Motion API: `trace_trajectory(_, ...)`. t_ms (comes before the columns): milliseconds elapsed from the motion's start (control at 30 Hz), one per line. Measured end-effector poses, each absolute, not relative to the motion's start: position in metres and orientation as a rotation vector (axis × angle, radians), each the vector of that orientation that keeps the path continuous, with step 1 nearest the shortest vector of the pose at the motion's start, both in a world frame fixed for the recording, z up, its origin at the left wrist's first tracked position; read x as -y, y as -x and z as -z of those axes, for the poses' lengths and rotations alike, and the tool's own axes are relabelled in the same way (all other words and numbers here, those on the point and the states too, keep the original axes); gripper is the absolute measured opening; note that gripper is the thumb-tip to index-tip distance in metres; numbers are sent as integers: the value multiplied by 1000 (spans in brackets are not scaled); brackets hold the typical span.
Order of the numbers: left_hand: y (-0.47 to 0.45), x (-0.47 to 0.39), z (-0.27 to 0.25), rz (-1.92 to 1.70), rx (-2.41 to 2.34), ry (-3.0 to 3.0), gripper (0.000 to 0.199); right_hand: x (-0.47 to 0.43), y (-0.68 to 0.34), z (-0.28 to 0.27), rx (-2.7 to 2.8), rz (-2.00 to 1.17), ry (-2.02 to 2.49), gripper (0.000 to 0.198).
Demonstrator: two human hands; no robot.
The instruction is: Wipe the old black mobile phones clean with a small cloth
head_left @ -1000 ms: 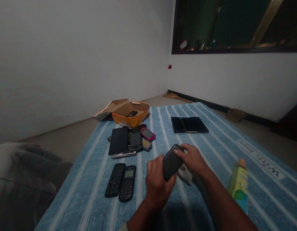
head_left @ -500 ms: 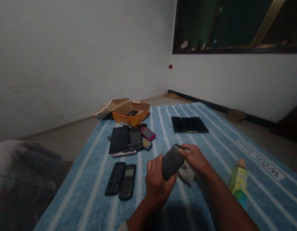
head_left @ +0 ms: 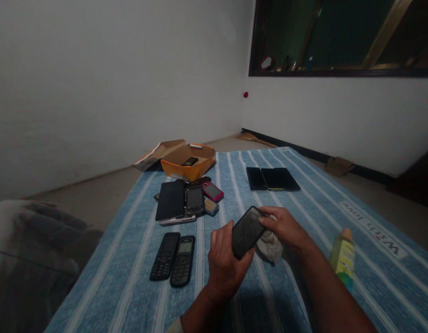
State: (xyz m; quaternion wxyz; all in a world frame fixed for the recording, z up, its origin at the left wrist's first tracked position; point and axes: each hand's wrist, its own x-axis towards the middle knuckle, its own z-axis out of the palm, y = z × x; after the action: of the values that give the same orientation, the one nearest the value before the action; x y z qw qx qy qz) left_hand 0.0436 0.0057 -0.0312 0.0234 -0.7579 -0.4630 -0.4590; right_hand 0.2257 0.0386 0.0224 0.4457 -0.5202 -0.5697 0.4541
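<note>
A dark mobile phone [head_left: 247,232] is held tilted above the striped cloth cover. My left hand [head_left: 227,259] is closed round its lower left side, with the thumb along the bottom edge. My right hand [head_left: 281,226] pinches the upper right corner, its thumb on the phone's face. A crumpled whitish rag [head_left: 269,246] hangs below the right fingers, against the phone's far side; how the fingers hold it is partly hidden. To the left lie two black keypad phones, one [head_left: 165,256] touching the other [head_left: 182,261].
Beyond them lies a pile of phones with a black tablet-like slab [head_left: 170,200] and a pink phone [head_left: 213,191]. An open orange box [head_left: 188,172] holds a phone. Dark flat phones [head_left: 273,179] lie at back right. A yellow-green bottle [head_left: 343,259] is near my right forearm.
Both hands keep hold of the phone, which has hardly moved. The rag below my right hand has shifted and bunched a little. The view has moved slightly.
</note>
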Motion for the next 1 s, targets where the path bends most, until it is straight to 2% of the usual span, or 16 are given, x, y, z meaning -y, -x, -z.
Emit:
trace_trajectory(200,-43,-6,31,1421,1412,2327,57,-40,-223,-18,1400,-1099,1337,34)
trace_trajectory(400,-44,-5,30,1413,1457,2343,57,-41,-219,-13,1374,-1030,1410,29)
trace_trajectory(633,-44,-6,35,1499,1471,2382,64,-40,-222,-13,1307,-1128,1352,27)
trace_trajectory(733,-44,-5,36,1659,1558,2451,69,-41,-224,-11,1211,-1173,1330,29)
trace_trajectory(833,-45,-8,35,1993,1873,2489,68,-41,-226,-9,1117,-1227,1301,32)
trace_trajectory(933,-45,-12,30,2387,2267,2395,58,-42,-226,-7,1063,-1278,1280,36)
trace_trajectory(1000,-45,-15,27,2486,2422,2342,47,-42,-226,-7,1026,-1299,1276,39)
